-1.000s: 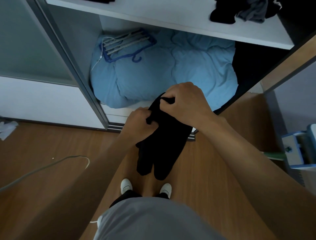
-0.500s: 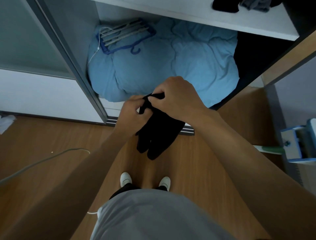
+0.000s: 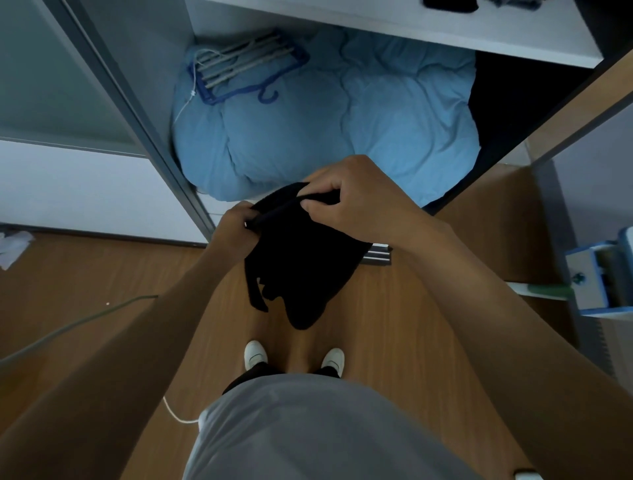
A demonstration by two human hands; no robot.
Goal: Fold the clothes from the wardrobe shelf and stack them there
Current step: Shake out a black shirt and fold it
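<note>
A black garment hangs in front of me above the wooden floor, its lower ends dangling over my feet. My left hand pinches its upper edge on the left. My right hand grips the same edge on the right, fingers curled over the cloth. The edge is stretched between the two hands. The white wardrobe shelf runs along the top of the view, with a few dark clothes lying on it, cut off by the frame's edge.
Under the shelf a light blue duvet fills the wardrobe's bottom, with a blue hanger rack on it. The sliding door frame stands at the left. A grey cable crosses the floor; a blue-white box sits at the right.
My hands have moved apart a little, stretching the garment's top edge between them. The garment now hangs wider, and the view has tilted down so less of the shelf shows.
</note>
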